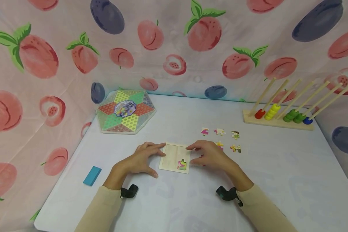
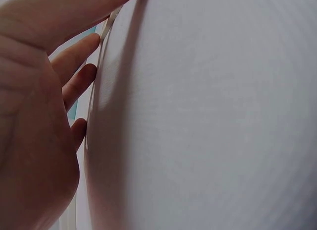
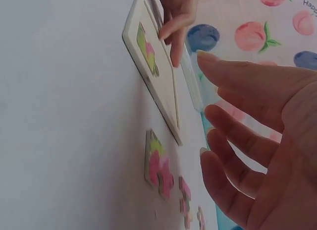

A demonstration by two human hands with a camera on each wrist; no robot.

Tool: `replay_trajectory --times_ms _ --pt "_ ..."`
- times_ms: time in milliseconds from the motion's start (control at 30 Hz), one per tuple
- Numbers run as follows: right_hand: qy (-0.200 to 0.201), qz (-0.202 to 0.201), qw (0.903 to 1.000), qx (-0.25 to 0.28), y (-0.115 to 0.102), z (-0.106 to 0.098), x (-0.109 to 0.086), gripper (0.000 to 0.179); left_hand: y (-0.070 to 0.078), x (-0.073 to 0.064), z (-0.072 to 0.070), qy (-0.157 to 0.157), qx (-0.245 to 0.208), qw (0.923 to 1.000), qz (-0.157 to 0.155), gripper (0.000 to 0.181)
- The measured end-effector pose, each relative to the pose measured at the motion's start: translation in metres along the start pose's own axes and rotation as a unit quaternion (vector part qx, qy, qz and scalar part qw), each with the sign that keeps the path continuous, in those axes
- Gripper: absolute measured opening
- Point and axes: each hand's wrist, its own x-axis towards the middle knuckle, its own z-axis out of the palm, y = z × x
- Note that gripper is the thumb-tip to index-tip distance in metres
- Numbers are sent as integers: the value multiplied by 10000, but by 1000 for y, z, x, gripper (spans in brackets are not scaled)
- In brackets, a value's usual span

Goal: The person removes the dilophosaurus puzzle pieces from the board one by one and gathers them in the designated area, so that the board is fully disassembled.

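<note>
A shallow wooden puzzle tray (image 1: 171, 154) lies flat on the table between both hands. One colourful jigsaw piece (image 1: 182, 164) sits in its lower right corner. My left hand (image 1: 141, 159) has its fingers spread, the fingertips resting on the tray's left edge. At the opposite edge is my right hand (image 1: 211, 156), its fingers loosely bent and nothing between them; in the right wrist view it hovers just off the table. Beneath that hand, a loose pink and yellow jigsaw piece (image 3: 157, 166) lies close to the tray, mostly hidden in the head view.
Several loose jigsaw pieces (image 1: 219, 131) lie beyond the right hand. A bead counting stand (image 1: 278, 122) with upright rods occupies the back right. At the back left is a hexagonal Chinese checkers box (image 1: 126, 111). A blue block (image 1: 92, 176) rests on the left side.
</note>
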Motion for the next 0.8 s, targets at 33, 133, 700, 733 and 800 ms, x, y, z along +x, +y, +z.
replay_trajectory --times_ms 33,133,700,733,800 --pt "-29 -96 9999 -30 -2 2 1 48 0 0 0 3 4 10000 3 76" --pt "-138 -276 9994 -170 -8 7 4 48 0 0 0 -2 -2 10000 -1 76" --pt "-494 -238 9945 -888 -23 35 10 47 0 0 -1 -38 -34 10000 -32 77" --pt "-482 -218 9944 -914 -23 36 10 47 0 0 -1 -34 -32 10000 -30 77" --pt "-451 -161 9943 -952 -24 36 10 46 0 0 -1 -23 -13 10000 -20 77"
